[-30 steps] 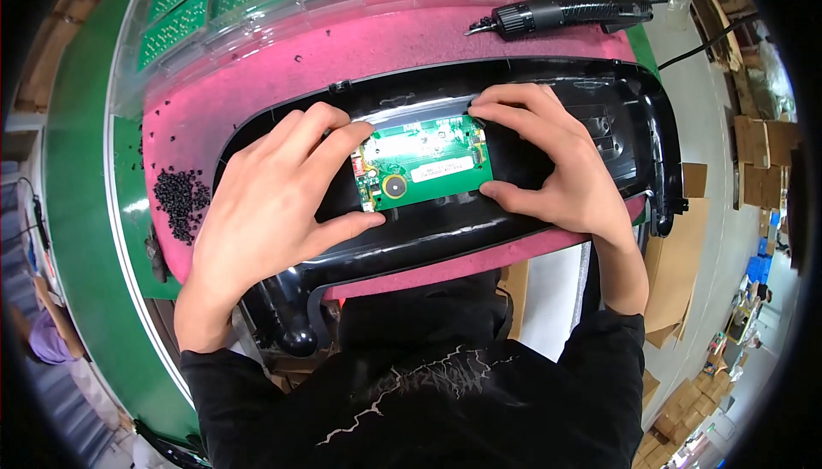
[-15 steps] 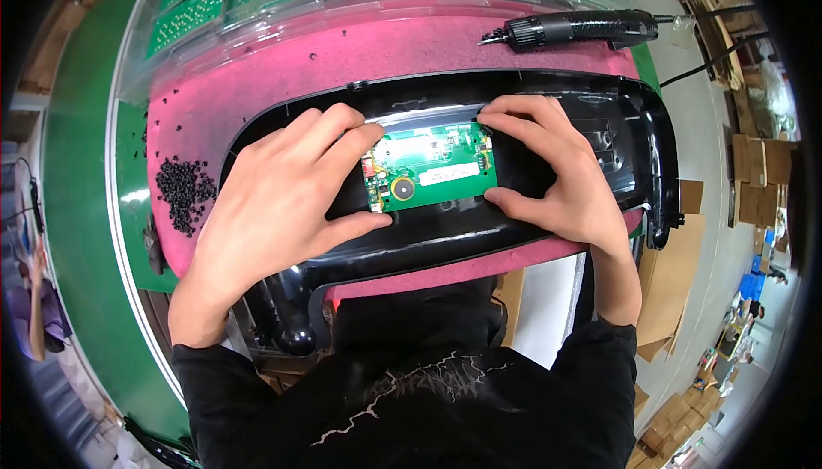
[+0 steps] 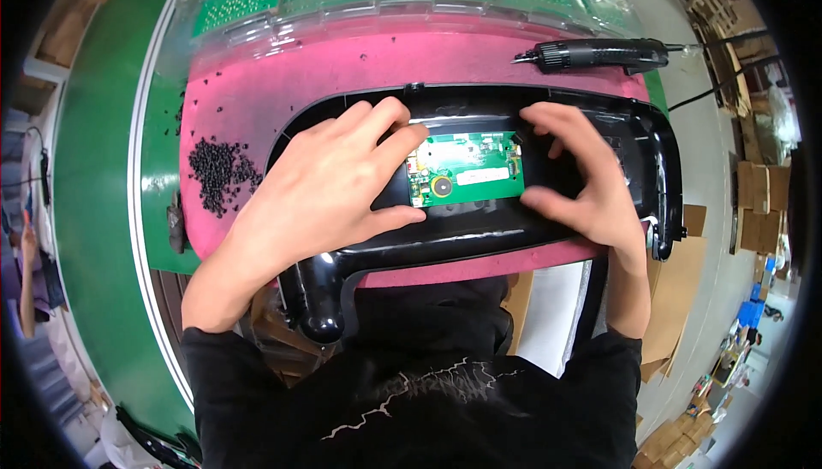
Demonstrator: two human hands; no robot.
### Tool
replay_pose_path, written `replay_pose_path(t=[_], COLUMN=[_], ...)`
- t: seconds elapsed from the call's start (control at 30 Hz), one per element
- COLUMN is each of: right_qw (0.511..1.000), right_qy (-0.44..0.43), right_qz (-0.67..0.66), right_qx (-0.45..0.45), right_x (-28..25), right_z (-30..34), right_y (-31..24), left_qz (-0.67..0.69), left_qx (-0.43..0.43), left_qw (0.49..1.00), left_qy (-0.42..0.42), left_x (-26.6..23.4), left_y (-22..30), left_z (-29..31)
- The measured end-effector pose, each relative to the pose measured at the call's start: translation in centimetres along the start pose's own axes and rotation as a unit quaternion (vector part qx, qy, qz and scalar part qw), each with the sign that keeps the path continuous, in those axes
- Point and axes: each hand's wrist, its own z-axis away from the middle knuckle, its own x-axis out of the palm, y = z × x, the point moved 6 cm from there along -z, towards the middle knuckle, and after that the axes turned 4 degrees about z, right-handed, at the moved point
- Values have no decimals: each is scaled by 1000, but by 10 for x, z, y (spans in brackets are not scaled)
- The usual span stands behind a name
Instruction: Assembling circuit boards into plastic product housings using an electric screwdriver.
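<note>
A green circuit board (image 3: 488, 192) with a round black buzzer and a white label strip lies in the hollow of a long, curved black plastic housing (image 3: 462, 245). My left hand (image 3: 321, 182) spans the board's left end, index finger at its upper corner and thumb at its lower corner, gripping it by the edge. Just off the right end, my right hand (image 3: 592, 180) is open, with thumb and fingers apart and nothing between them. Part of the housing is hidden under both hands.
The housing rests on a pink mat (image 3: 342, 62). A pile of small black screws (image 3: 221, 174) sits at left. At the far right lies a black electric screwdriver (image 3: 599, 56) with its cord. Clear plastic trays (image 3: 377, 15) of green boards stand behind.
My right hand has let go of the board's right end and moved slightly away to the right. My left hand stays at the left end. The whole view has shifted a little.
</note>
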Motion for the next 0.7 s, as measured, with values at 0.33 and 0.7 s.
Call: replay_pose_path(t=[0.33, 0.7], right_qw=[945, 901], right_qy=[216, 178], right_qz=[37, -392], right_qx=[244, -47], right_x=[-144, -44], right_z=[-17, -92], right_y=[114, 24], left_qz=[12, 62], left_qx=[-3, -28], left_qw=[1000, 997], left_qy=[-3, 21], left_x=[-2, -9], left_y=[3, -4], left_z=[4, 4])
